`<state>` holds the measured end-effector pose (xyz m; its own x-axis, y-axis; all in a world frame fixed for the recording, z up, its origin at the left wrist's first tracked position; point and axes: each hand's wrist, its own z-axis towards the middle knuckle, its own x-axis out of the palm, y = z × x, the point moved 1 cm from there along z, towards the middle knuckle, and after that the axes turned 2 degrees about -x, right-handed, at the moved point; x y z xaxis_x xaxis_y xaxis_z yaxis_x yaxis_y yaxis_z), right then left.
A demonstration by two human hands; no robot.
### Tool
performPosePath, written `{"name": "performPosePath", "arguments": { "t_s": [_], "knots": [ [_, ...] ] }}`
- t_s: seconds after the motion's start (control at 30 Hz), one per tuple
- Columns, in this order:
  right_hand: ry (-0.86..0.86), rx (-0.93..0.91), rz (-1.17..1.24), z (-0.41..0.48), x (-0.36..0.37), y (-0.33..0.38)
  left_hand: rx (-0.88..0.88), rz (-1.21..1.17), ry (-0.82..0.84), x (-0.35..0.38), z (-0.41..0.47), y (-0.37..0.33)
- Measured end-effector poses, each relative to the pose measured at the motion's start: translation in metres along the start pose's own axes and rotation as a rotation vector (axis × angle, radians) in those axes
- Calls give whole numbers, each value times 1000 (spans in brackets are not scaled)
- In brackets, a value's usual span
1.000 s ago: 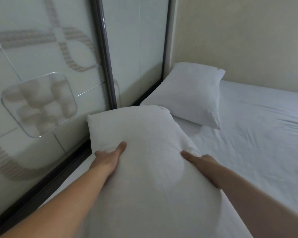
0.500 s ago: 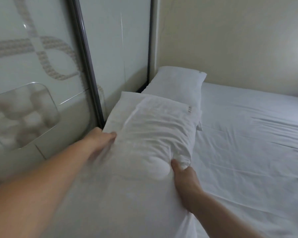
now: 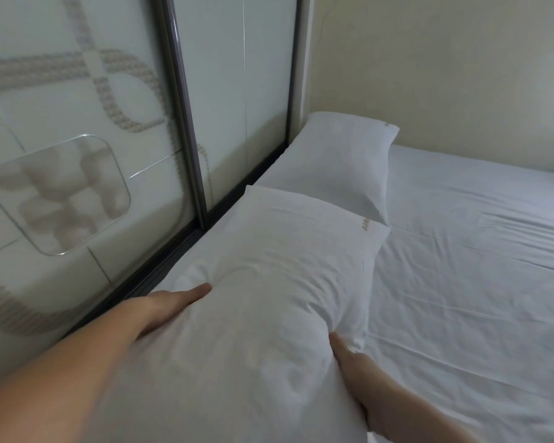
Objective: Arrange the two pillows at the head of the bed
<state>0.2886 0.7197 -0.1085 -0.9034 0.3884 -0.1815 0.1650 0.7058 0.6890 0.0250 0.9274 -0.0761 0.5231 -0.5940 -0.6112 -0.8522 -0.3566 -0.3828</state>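
Observation:
Two white pillows lie in a row along the left edge of the bed. The far pillow point(image 3: 339, 164) rests flat in the corner by the beige wall. The near pillow point(image 3: 269, 282) lies in front of it, its far edge overlapping the far one slightly. My left hand point(image 3: 170, 305) grips the near pillow's left side, with the fingers pressed into the fabric. My right hand point(image 3: 355, 369) grips its right side, with the fingers tucked under the bulge.
The bed point(image 3: 477, 266) has a white, lightly creased sheet and stretches to the right. A glossy wardrobe with a dark-framed sliding door point(image 3: 186, 123) runs right along the bed's left edge. The beige wall point(image 3: 445, 75) closes off the back.
The near pillow has come down from the raised hold and moved forward to lie against the far pillow. Both hands have stayed on its sides.

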Motion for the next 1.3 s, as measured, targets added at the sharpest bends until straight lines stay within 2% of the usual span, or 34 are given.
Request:
{"name": "performPosePath", "arguments": {
  "t_s": [0.03,0.1,0.17,0.2,0.23,0.27,0.3,0.37,0.4,0.5,0.53,0.57,0.63,0.67,0.7,0.73,0.8,0.83,0.9,0.97,1.03,1.07,1.13,1.2,1.23,1.3],
  "knots": [
    [-55,-7,-90,-1,-3,3,8,33,-115,4,0,-2],
    [-332,-158,-416,3,-16,24,116,188,-426,8,-2,-23],
    [-608,-548,-691,8,-21,58,367,254,-629,21,-12,-59],
    [-631,-775,-763,13,-14,74,498,255,-650,33,-19,-78],
    [-564,-964,-839,20,-3,91,594,262,-650,48,-24,-91],
    [-448,-1078,-927,32,10,102,638,292,-641,66,-26,-95],
    [-323,-1101,-1025,45,22,107,629,357,-622,86,-28,-88],
    [-178,-945,-1198,74,26,105,546,499,-560,117,-28,-50],
    [-220,-828,-1207,84,18,103,501,523,-551,121,-26,-28],
    [-503,-501,-1067,91,-10,114,302,481,-526,91,-20,15],
    [-564,-516,-1004,85,-10,117,211,456,-499,75,-20,23],
    [-571,-631,-956,77,-4,119,138,420,-471,63,-20,32],
    [-390,-937,-1006,60,15,106,77,356,-415,54,-27,50],
    [-280,-987,-1078,56,21,93,68,334,-390,56,-32,58],
    [-210,-932,-1133,56,21,82,48,318,-371,60,-38,67],
    [-227,-805,-1114,61,13,73,24,308,-361,64,-42,77],
    [-409,-508,-919,67,-10,73,-15,255,-358,61,-44,88],
    [-469,-425,-855,66,-17,77,-45,209,-368,54,-43,90],
    [-520,-491,-837,57,-21,83,-82,128,-453,39,-43,81],
    [-499,-732,-839,41,-9,82,7,120,-616,28,-45,58],
    [-460,-934,-827,17,4,76,256,143,-732,28,-54,23],
    [-415,-1014,-846,7,11,70,404,138,-752,32,-60,7],
    [-276,-1111,-986,-4,23,51,638,173,-694,50,-71,-11],
    [-226,-1051,-1160,-3,25,22,685,407,-556,77,-75,-5],
    [-297,-981,-1177,-3,18,9,648,522,-508,88,-76,6],
    [-509,-808,-1135,-7,-3,3,536,609,-573,86,-80,19]
  ]
}}
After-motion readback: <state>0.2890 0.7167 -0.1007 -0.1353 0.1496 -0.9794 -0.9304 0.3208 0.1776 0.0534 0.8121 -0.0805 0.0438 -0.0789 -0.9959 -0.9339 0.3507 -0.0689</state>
